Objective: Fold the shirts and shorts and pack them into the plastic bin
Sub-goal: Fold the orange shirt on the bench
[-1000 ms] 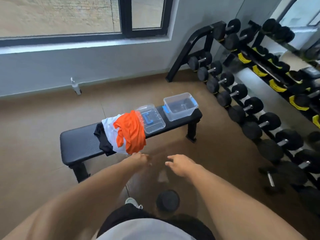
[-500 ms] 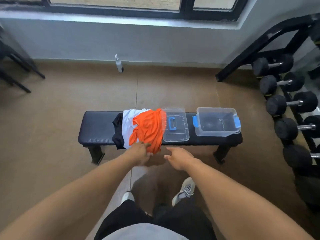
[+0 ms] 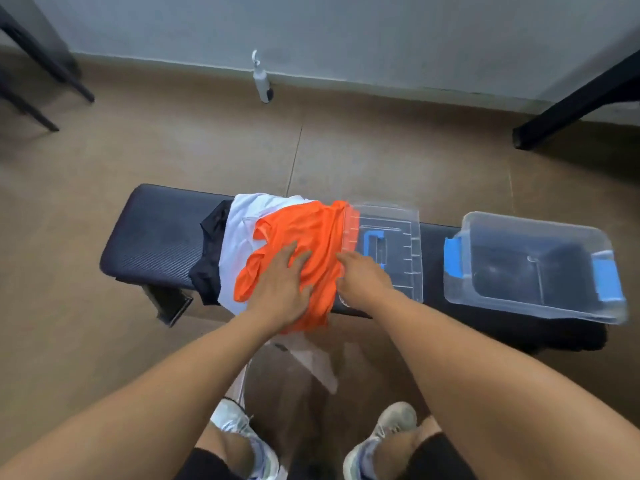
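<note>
so, from my seat, the biggest thing is the black bench (image 3: 156,237) running left to right across the brown floor (image 3: 104,150). on its right end sits the clear plastic bin (image 3: 533,306) with blue latches, open-topped, nothing showing inside it. just left of it, well apart from the bin's wall, the clear lid (image 3: 398,237) lies flat with its blue handle up. left of the lid is the clothes heap: an orange garment (image 3: 304,230) on top, its right edge lapping over the lid's left rim, a white garment (image 3: 242,220) under it, and a black garment (image 3: 207,271) at the left side. my left hand (image 3: 280,289) lies spread on the orange garment, fingers fairly straight, pressing rather than gripping. my right hand (image 3: 363,278) is at the garment's right edge by the lid; i cannot tell whether its fingers pinch the cloth. far off by the wall stands a small white bottle (image 3: 261,81). near me, two pale shoes (image 3: 381,438).
</note>
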Tool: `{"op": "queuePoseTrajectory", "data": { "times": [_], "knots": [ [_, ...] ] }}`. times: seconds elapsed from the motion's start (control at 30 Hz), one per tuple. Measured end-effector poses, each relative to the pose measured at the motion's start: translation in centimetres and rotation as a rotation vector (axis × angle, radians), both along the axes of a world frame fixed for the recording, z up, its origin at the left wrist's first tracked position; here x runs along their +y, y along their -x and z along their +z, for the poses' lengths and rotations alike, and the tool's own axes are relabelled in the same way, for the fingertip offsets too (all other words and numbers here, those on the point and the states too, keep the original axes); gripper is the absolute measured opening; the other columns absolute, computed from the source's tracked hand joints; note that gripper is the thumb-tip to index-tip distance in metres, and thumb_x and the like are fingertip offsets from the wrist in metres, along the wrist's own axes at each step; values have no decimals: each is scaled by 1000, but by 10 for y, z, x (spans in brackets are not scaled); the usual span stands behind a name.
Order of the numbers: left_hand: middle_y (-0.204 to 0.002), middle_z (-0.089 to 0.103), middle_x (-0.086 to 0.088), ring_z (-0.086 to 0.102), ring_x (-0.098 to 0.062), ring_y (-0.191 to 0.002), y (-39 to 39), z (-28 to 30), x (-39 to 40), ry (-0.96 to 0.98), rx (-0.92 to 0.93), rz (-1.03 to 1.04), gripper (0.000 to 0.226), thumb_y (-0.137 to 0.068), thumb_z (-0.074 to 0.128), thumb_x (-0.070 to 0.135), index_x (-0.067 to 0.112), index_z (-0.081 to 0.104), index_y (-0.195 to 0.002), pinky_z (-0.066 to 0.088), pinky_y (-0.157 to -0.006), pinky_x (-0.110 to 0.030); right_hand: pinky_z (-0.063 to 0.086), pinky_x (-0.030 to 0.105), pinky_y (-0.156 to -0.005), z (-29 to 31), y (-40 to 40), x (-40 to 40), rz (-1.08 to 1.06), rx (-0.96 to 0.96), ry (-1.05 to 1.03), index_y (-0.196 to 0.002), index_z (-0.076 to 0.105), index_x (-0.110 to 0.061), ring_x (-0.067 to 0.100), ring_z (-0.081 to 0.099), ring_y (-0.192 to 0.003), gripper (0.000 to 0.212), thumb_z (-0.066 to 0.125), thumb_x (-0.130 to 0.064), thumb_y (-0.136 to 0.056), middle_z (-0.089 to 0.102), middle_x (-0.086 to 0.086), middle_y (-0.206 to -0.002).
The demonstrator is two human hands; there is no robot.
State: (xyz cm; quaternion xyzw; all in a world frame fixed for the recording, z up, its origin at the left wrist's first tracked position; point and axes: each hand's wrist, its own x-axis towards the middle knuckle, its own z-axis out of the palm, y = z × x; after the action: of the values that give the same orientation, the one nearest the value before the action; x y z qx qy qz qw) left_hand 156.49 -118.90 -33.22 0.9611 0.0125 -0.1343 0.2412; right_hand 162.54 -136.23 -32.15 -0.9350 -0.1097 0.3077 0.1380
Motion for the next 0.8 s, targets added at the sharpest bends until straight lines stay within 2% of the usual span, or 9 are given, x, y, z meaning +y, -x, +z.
{"op": "queuePoseTrajectory", "data": {
  "times": [0.1, 0.2, 0.3, 0.43, 0.57, 0.7, 0.8],
  "knots": [
    [-157, 38, -20, 34, -42, -146, -28, -73, 5, -56, -143, -95, 63, -85, 64, 26, 9, 51, -145, 32, -117, -55, 35, 45, -113, -67, -29, 3, 46, -104, 39, -154, 36, -22, 29, 31, -145, 56, 49, -26, -100, 32, 3, -161],
    [-161, 35, -12, 25, -33, -152, -57, -122, 9, -154, -203, -158, 63, -91, 45, 40, 14, 48, -148, 21, -122, -53, 24, 51, -121, -123, -48, -2, 232, -256, 35, -155, 35, -24, 28, 25, -150, 61, 50, -41, -98, 27, 3, -165],
    [-162, 36, -7, 25, -28, -153, -75, -158, 11, -268, -280, -180, 67, -92, 31, 48, 18, 46, -150, 15, -125, -50, 15, 57, -123, -159, -55, -9, 310, -448, 42, -152, 39, -26, 27, 26, -150, 61, 43, -49, -96, 31, 2, -163],
    [-162, 35, -6, 23, -27, -154, -73, -186, 3, -402, -359, -178, 66, -94, 29, 47, 19, 44, -152, 16, -124, -53, 19, 59, -121, -185, -49, -8, 251, -656, -40, -144, 52, -25, 26, 38, -144, 60, 36, -46, -91, 46, 2, -155],
    [-164, 31, -4, 17, -25, -155, -74, -188, 2, -415, -385, -173, 72, -92, 19, 51, 20, 40, -154, 7, -125, -49, 9, 56, -124, -183, -48, -10, 237, -607, -49, -154, 37, -28, 23, 26, -151, 60, 35, -41, -95, 31, -1, -164],
    [-166, 26, -1, 11, -20, -156, -67, -182, 4, -349, -347, -185, 80, -87, 12, 58, 23, 36, -155, 0, -126, -44, 4, 53, -125, -176, -44, -25, 178, -535, -6, -159, 23, -32, 21, 17, -154, 61, 37, -38, -100, 21, -2, -168],
    [-168, 20, 0, 7, -19, -157, -60, -170, 9, -330, -271, -204, 72, -94, 23, 60, 25, 31, -157, -2, -126, -41, -1, 49, -126, -171, -45, -51, 172, -488, 73, -161, 16, -31, 19, 11, -156, 62, 35, -34, -102, 12, -3, -170]
  ]
}}
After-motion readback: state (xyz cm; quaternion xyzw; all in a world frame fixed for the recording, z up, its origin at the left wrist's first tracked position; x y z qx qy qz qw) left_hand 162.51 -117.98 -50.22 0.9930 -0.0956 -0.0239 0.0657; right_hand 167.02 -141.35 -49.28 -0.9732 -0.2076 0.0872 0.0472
